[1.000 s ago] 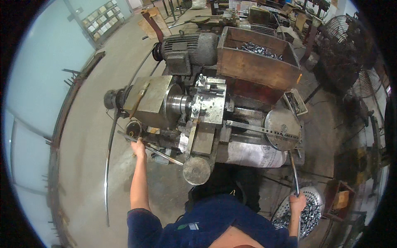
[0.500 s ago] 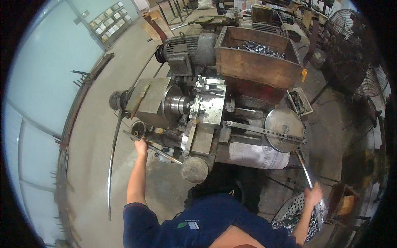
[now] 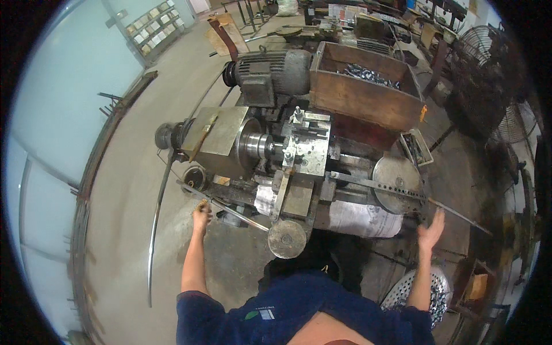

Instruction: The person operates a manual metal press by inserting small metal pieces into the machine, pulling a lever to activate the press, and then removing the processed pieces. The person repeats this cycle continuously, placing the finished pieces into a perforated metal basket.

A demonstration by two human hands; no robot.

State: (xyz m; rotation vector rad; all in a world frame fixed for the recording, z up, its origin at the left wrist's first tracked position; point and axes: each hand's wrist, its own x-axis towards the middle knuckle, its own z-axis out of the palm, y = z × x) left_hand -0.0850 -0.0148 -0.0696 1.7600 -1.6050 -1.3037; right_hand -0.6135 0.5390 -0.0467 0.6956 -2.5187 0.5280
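Observation:
My left hand [image 3: 201, 217] is just below a long metal lever bar [image 3: 236, 213] at the front left of a small lathe. Its fingers look loosely parted, with no grip on the bar. That bar runs to a round metal disc [image 3: 287, 239]. My right hand [image 3: 431, 229] is open, fingers stretched, below a rod handle [image 3: 460, 215] and apart from it. The rod slopes down to the right from a larger disc [image 3: 397, 181] crossed by a drilled flat bar [image 3: 368, 182]. Between the hands sit the cylindrical chuck [image 3: 257, 146] and the bright tool carriage [image 3: 313, 148].
Behind the lathe are an electric motor [image 3: 270, 72] and a wooden box [image 3: 362, 92] holding small metal parts. A perforated basket [image 3: 405, 287] of parts stands below my right arm. A fan [image 3: 509, 115] stands at the far right; a long rod [image 3: 156, 230] slants down on the left.
My right hand has let go of the rod handle, which has swung from pointing down to pointing right. My left hand has come off the lever bar. The view has shifted slightly.

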